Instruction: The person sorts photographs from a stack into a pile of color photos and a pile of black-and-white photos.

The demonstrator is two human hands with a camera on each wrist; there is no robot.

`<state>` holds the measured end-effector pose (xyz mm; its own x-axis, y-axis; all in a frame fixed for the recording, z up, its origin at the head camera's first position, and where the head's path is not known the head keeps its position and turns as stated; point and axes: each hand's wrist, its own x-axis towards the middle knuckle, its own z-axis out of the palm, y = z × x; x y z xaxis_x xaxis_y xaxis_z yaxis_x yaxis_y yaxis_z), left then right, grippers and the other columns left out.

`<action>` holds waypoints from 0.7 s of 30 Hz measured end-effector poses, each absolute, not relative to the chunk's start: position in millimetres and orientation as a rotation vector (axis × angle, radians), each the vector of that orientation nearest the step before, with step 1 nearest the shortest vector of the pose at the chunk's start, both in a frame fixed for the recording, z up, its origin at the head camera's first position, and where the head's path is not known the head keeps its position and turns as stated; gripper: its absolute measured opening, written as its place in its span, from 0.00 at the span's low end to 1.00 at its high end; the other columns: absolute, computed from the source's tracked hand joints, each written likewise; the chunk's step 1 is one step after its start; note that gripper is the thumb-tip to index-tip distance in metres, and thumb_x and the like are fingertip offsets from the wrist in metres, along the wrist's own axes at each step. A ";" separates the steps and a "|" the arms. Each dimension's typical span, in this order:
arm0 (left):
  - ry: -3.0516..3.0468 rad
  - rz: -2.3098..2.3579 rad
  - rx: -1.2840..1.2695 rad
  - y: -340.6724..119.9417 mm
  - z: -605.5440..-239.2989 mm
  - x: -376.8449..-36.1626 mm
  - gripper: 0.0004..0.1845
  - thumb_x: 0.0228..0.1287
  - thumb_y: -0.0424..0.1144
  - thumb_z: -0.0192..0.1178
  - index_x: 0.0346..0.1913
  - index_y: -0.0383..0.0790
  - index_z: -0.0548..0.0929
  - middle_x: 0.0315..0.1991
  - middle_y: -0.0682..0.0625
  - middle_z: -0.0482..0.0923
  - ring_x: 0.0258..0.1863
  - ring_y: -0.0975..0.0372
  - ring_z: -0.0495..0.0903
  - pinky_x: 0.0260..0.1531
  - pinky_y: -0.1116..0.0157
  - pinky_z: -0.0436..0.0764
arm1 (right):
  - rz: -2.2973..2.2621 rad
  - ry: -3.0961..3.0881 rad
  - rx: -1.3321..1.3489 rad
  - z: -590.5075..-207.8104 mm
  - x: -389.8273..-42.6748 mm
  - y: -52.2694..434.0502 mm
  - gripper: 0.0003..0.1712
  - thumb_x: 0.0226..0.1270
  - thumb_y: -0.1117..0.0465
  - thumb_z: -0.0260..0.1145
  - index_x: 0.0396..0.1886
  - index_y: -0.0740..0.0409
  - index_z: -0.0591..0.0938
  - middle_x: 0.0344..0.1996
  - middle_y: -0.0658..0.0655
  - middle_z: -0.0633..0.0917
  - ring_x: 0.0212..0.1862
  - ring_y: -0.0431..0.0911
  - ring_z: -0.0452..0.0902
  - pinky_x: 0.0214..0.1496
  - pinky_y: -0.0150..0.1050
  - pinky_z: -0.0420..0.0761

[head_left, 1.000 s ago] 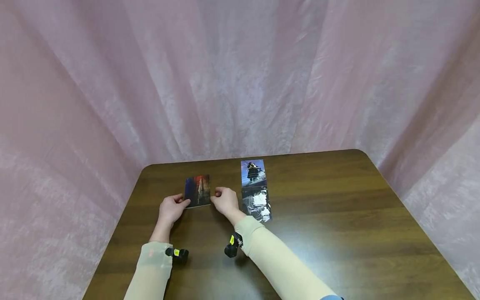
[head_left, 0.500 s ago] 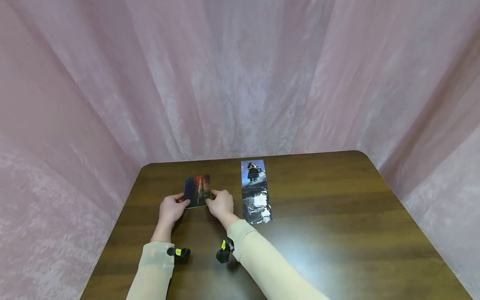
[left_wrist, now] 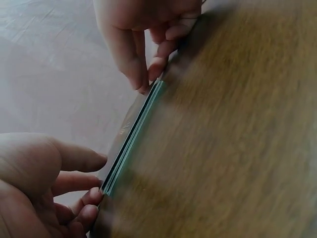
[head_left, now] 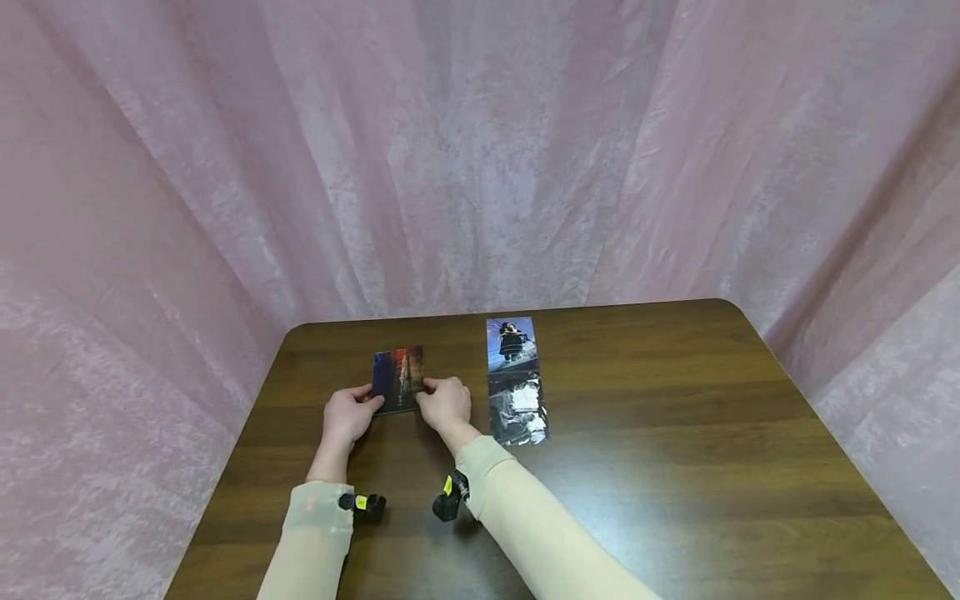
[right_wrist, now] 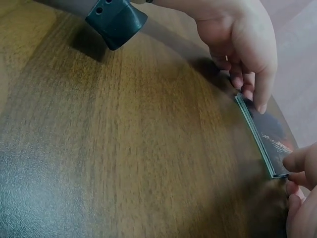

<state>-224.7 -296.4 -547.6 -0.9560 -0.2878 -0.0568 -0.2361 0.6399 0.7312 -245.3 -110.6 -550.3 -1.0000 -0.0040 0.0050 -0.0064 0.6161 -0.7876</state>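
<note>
Card stack (head_left: 398, 375) sits smack between left hand (head_left: 347, 417) and right hand (head_left: 447, 404), both pinching its sides, neither nearer, long axis pointing away

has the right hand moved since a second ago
Yes: judged against the blue picture, the right hand has moved left, onto the right edge of the card stack.
</note>
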 end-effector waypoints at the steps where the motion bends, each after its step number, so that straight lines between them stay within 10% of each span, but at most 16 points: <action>1: -2.778 -1.236 0.446 -295.9 -547.4 -224.4 0.27 0.73 0.43 0.68 0.68 0.31 0.83 0.52 0.36 0.86 0.59 0.43 0.80 0.63 0.45 0.75 | 1.384 -2.817 0.007 -549.7 -245.1 -110.3 0.19 0.71 0.57 0.72 0.60 0.50 0.91 0.56 0.56 0.90 0.59 0.62 0.80 0.65 0.51 0.75; 21: -2.606 -1.568 0.563 -296.1 -536.7 -217.4 0.25 0.78 0.40 0.64 0.71 0.32 0.80 0.65 0.31 0.79 0.68 0.43 0.75 0.66 0.45 0.73 | 1.572 -2.662 -0.051 -552.8 -243.4 -111.8 0.15 0.70 0.56 0.73 0.54 0.47 0.94 0.51 0.53 0.92 0.59 0.60 0.84 0.61 0.53 0.80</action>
